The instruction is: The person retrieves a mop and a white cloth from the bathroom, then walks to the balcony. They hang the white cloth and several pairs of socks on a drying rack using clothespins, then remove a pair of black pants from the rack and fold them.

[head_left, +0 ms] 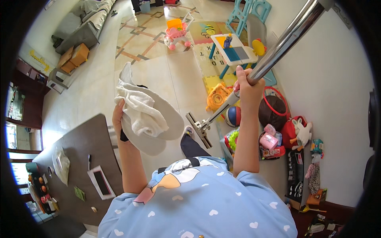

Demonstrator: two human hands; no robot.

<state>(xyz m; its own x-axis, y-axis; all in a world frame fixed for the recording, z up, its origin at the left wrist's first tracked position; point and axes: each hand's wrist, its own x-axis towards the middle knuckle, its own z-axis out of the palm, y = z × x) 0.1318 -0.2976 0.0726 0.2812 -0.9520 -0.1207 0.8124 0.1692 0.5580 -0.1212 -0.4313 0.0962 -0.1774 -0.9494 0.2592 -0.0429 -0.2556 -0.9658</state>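
Note:
My left hand [118, 116] is closed at the edge of a crumpled white cloth [143, 111] and a broad pale beige piece with rounded flaps [152, 144], which lies behind and below it. Whether that piece is a hat or a pad, I cannot tell. My right hand [251, 85], thumb up along the shaft, grips a shiny metal mop pole [283, 45]. The pole slants from the upper right down to a narrow clamp-like head [201, 129] with no cloth on it. That head hangs in front of my body, near one of my feet [189, 131].
At left stands a dark table [79, 142] bearing a phone box, a pen and a plastic bag. Toys, including a ball [233, 116], crowd the right wall. Beyond them are a play table [230, 49] and a pink toy cart [176, 35]. Cardboard boxes [74, 57] sit far left.

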